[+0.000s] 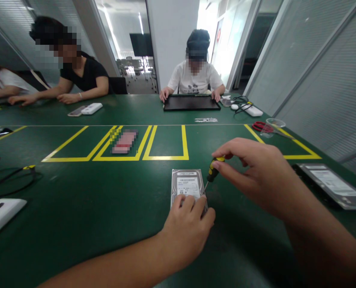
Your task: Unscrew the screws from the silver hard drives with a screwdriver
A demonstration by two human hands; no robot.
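Observation:
A silver hard drive [187,184] with a white label lies flat on the green table [90,224] in front of me. My left hand [187,230] rests on its near end, fingers curled and pressing down on it. My right hand [256,170] pinches a small screwdriver [213,170] with a black and yellow handle. The screwdriver's tip points down at the drive's right edge.
Yellow tape boxes [165,142] mark the table beyond the drive. A second device [330,185] lies at the right, red scissors [263,127] and a clear cup [274,125] behind it. A white box [0,216] and black cable [6,176] lie left. Other people sit at the far side, one at a black tray [191,103].

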